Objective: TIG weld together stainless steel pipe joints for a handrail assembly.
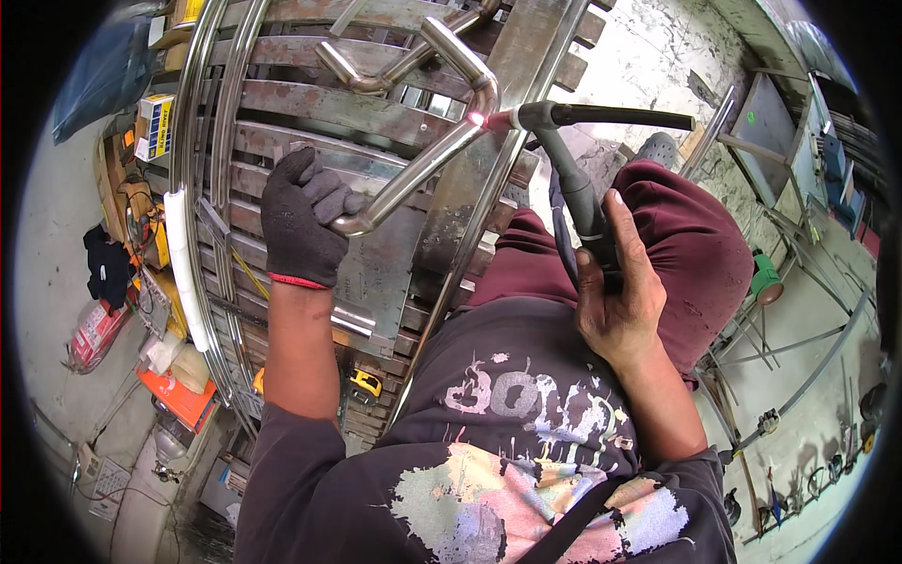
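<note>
My left hand (303, 226), in a dark glove with a red cuff, is closed round the near end of a bent, shiny steel pipe (423, 171). My bare right hand (622, 299) grips the grey handle of a TIG welding torch (567, 167), index finger stretched along it. The torch has a long black back cap pointing right, and its pinkish nozzle meets the pipe at the bend joint, where a bright glow shows. A second bent pipe (376, 80) lies on the slatted metal bench beyond. Whether a filler rod is in my left hand, I cannot tell.
Long steel tubes (193, 103) run along the bench's left side. A flat metal bar (470, 179) borders its right edge, beside my knees. A yellow tape measure (365, 385) lies near my left elbow. Boxes and tools crowd the far left; a metal rack (766, 141) stands at right.
</note>
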Demonstrator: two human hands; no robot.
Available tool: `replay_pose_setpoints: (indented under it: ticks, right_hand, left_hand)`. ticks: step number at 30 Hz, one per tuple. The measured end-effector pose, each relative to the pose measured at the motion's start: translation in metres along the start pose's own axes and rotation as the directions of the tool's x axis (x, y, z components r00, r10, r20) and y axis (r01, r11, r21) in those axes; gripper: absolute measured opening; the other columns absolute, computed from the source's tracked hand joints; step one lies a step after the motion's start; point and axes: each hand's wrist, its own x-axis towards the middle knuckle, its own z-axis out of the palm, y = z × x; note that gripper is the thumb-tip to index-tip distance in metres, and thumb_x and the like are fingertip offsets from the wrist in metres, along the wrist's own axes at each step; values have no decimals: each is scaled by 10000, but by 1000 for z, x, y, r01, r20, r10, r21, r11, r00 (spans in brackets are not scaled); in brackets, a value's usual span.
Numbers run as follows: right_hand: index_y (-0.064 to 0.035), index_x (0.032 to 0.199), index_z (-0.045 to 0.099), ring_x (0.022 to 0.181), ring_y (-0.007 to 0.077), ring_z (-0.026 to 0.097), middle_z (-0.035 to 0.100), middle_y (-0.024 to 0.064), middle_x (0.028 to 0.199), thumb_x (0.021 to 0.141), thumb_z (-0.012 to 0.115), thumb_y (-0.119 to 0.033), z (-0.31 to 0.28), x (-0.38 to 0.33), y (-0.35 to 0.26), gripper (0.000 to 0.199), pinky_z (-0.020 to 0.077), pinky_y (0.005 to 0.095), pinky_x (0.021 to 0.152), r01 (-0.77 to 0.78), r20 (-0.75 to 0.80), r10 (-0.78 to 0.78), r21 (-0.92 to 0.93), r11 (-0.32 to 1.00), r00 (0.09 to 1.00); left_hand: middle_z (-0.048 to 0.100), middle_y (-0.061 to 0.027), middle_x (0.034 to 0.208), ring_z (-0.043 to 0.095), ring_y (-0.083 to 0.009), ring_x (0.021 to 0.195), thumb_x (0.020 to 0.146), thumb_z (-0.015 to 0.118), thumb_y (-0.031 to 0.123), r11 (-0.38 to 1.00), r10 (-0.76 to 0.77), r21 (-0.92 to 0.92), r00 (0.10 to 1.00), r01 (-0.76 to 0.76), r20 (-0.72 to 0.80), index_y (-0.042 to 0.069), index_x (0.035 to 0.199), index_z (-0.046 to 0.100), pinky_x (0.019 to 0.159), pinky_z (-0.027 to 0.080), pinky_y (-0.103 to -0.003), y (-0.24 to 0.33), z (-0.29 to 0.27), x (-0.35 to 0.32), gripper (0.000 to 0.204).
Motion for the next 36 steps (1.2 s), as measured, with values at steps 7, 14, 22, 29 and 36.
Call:
replay_pose_setpoints:
  ticks: [7,14,22,29,36]
  right_hand:
    - [78,1471,437,1233,349,661,546,284,1456,910,677,79,1,-1,-2,610,557,359,967,-18,-16,19,39,999,1000]
    - [77,1471,441,1221,341,669,554,276,1452,907,680,81,2,-1,0,613,560,358,961,-12,-17,12,21,1000,1000]
    - [70,1473,462,1191,307,687,579,263,1432,913,685,73,2,0,-2,602,558,341,956,-23,-24,24,47,999,999]
    - [69,1464,474,1192,293,686,589,257,1421,908,683,88,1,-1,-2,595,559,342,954,-67,-22,69,77,995,997]
    - [52,1469,474,1042,344,722,646,251,1315,892,695,59,2,2,-4,617,589,373,853,-28,-32,27,-30,999,999]
  left_hand:
    - [300,89,574,301,-88,453,976,591,262,997,53,52,995,-49,-88,217,685,384,571,430,-306,-1,9,-7,360]
    - [287,93,571,297,-86,456,979,589,275,1000,-10,-12,999,10,31,223,680,385,577,431,-311,1,0,-2,367]
    - [281,103,550,278,-73,419,992,578,252,999,-46,5,996,46,73,228,688,379,500,389,-286,5,-13,6,364]
    - [275,103,546,289,-74,428,993,584,261,998,-27,-59,992,35,122,233,673,379,600,435,-310,0,-8,4,381]
    - [330,55,573,315,-104,455,989,562,240,998,-5,65,998,9,-62,213,742,418,494,422,-336,4,1,-2,287]
